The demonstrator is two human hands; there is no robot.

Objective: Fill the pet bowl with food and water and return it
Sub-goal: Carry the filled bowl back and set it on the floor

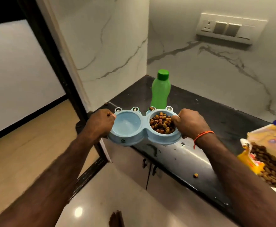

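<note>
From the head view I have the pet bowl (143, 128) at the counter edge (175, 154), my left hand (101, 122) and right hand (189, 122) each closed around an end rim. Rigid plastic, probably light, but kibble (162, 122) and water could spill, so I'd keep it level.

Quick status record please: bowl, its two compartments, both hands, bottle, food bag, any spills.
bowl: blue double pet bowl, at the counter's front edge
left compartment: looks like water, hard to tell
right compartment: kibble
left hand: grip closed on bowl's left end
right hand: grip closed on bowl's right end
bottle: green bottle, capped, upright behind bowl
bag: food bag, open, on counter
spill: stray kibble on counter
</note>
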